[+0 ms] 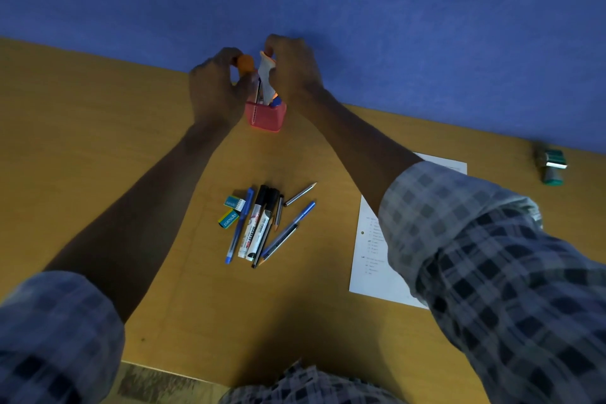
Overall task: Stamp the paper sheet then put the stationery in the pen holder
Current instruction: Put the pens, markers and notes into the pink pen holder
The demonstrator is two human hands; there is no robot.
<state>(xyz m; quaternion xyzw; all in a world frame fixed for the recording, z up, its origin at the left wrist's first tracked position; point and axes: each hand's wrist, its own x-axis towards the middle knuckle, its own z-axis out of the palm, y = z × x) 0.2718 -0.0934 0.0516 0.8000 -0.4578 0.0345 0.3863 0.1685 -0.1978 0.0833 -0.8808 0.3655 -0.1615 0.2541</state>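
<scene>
Above the red pen holder [265, 116], an orange-capped tube [246, 65] is pinched by the left hand [214, 88] and a stiff, light grey-handled tool [266, 79] by the right hand [293, 67].

The wall [360, 10] is blue, the table [98, 128] yellow-brown wood grain. The pen holder [265, 118] is red-pink mesh. One item standing in it has an orange round top [246, 64]; another is grey-white [266, 82]. The sleeves [492, 256] are checked in navy, grey and white. The paper sheet [370, 259] is white with dark print. The stamp [552, 166] is green. Two markers [260, 223] are white with black caps, the pens [239, 226] blue, the erasers [228, 219] teal and yellow.
</scene>
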